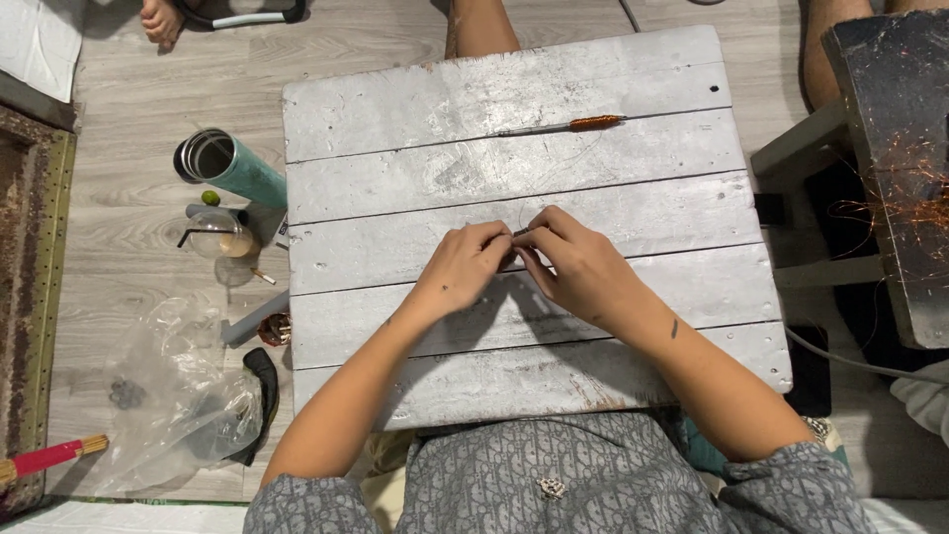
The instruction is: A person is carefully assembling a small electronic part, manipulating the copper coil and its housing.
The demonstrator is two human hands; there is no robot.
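My left hand and my right hand meet at the middle of a grey-painted wooden plank board. Together they pinch a small thin metal piece between their fingertips, and a fine wire curls up from it. Most of the piece is hidden by the fingers. At the far side of the board lies a thin rod wound with copper wire, apart from both hands.
A teal tube, a clear cup with a straw, a plastic bag and a red-handled brush lie on the floor to the left. To the right a dark bench carries tangled copper wire. Another person's foot is at top left.
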